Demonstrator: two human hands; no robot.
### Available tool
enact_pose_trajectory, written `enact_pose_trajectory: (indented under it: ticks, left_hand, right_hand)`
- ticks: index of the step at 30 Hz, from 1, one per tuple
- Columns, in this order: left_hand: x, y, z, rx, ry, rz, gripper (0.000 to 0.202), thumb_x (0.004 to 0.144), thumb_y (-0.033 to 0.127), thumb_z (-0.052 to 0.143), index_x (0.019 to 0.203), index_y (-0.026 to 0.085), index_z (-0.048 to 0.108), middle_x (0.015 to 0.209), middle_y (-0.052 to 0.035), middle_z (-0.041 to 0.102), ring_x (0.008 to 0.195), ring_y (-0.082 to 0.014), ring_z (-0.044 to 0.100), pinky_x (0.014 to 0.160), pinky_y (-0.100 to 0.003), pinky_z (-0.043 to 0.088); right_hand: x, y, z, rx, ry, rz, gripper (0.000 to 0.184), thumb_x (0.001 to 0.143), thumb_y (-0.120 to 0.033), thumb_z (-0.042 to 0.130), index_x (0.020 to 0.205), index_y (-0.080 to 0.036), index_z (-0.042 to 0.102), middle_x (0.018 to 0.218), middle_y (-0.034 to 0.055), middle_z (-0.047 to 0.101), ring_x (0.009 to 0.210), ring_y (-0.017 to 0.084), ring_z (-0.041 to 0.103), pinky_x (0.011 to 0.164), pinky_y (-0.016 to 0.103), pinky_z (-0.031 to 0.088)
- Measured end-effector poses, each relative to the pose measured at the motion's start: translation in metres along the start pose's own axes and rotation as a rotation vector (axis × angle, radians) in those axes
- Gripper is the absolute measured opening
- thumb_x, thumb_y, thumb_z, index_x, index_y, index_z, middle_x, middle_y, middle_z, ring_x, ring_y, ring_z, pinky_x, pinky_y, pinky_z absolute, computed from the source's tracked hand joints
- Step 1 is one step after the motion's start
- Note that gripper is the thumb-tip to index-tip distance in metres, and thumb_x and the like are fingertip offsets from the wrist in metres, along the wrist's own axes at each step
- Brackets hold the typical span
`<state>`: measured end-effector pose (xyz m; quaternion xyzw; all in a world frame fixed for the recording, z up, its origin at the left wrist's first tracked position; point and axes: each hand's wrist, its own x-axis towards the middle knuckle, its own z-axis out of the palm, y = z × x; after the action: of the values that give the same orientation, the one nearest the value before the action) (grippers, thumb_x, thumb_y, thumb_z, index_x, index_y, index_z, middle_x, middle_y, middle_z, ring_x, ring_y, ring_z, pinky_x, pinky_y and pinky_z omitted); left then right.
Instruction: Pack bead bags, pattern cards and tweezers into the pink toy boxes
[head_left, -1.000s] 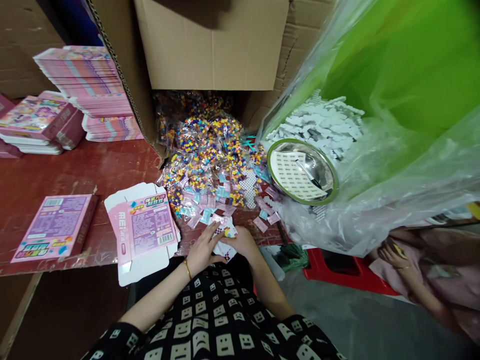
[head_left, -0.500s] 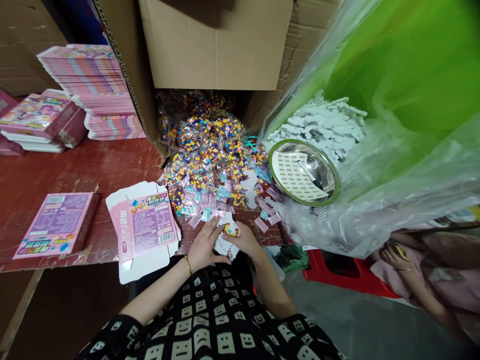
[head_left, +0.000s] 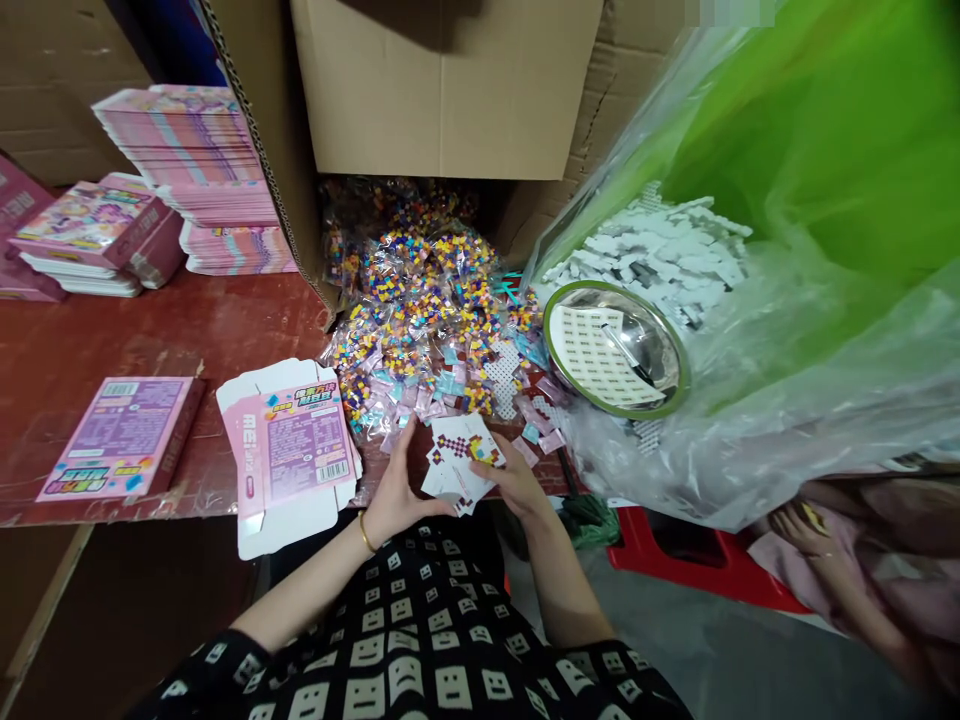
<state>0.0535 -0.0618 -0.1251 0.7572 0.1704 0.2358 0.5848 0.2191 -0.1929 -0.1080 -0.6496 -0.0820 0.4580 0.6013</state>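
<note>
Both hands hold a small stack of white pattern cards with a little bead bag on top (head_left: 461, 462), lifted just above the table's near edge. My left hand (head_left: 395, 490) grips the stack's left side, fingers closed round it. My right hand (head_left: 517, 478) clasps the right side. Left of the hands lies a flat, unfolded pink carton (head_left: 292, 455). Behind the hands spreads a heap of clear bags of coloured beads (head_left: 420, 310).
A closed pink box (head_left: 120, 437) lies on the red table (head_left: 150, 335). Stacks of flat pink cartons (head_left: 195, 170) stand at the back left. A steel bowl (head_left: 613, 348) with a sheet in it rests by a plastic bag of white pieces (head_left: 660, 250). Another person's hand (head_left: 802, 525) shows at right.
The hands have raised the card stack off the table and tipped its printed face up toward me; the view has drifted slightly.
</note>
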Motion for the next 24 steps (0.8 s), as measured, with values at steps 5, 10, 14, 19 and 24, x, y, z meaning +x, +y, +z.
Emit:
enact_pose_trajectory:
  ticks: [5,10,14,19,24]
  left_hand:
    - [0.003,0.019,0.013,-0.235,0.034,-0.139,0.062,0.083,0.04,0.073,0.135,0.025,0.044,0.131,-0.0125,0.058,0.118,-0.0267,0.059,0.103,-0.046,0.047]
    - [0.014,-0.007,0.024,-0.239,0.132,-0.124,0.048,0.08,0.042,0.075,0.117,0.02,0.053,0.107,-0.0086,0.066,0.1,-0.0229,0.066,0.09,-0.04,0.054]
    - [0.013,-0.015,0.03,-0.219,0.153,-0.122,0.045,0.076,0.04,0.079,0.108,0.018,0.056,0.103,-0.0085,0.066,0.092,-0.0215,0.066,0.081,-0.036,0.054]
    - [0.012,-0.006,0.025,-0.241,0.103,-0.03,0.022,0.084,0.037,0.071,0.08,0.018,0.061,0.088,-0.008,0.07,0.086,-0.0206,0.067,0.082,-0.036,0.053]
    - [0.01,-0.011,0.019,-0.235,0.111,-0.038,0.025,0.078,0.037,0.076,0.092,0.017,0.066,0.093,-0.01,0.072,0.087,-0.0222,0.069,0.076,-0.034,0.054]
  right_hand:
    - [-0.006,0.013,0.011,-0.01,-0.001,-0.144,0.04,0.057,-0.041,0.086,0.086,-0.02,0.069,0.088,0.0045,0.074,0.083,0.025,0.068,0.086,0.043,0.054]
    - [0.007,0.028,0.012,-0.17,0.047,-0.342,0.043,0.065,-0.04,0.079,0.101,-0.023,0.065,0.11,0.0065,0.069,0.105,0.025,0.063,0.097,0.042,0.049]
    - [0.005,0.033,0.013,-0.146,0.02,-0.297,0.039,0.069,-0.038,0.07,0.103,-0.023,0.058,0.104,0.0068,0.068,0.098,0.025,0.065,0.092,0.042,0.051]
    - [-0.005,0.029,0.019,-0.098,0.049,-0.507,0.028,0.073,-0.027,0.063,0.099,-0.024,0.052,0.102,0.0067,0.065,0.099,0.023,0.064,0.092,0.041,0.05]
    - [-0.008,0.03,0.015,-0.144,0.092,-0.56,0.053,0.075,-0.029,0.057,0.126,-0.022,0.043,0.128,0.0128,0.058,0.123,0.026,0.055,0.107,0.047,0.041]
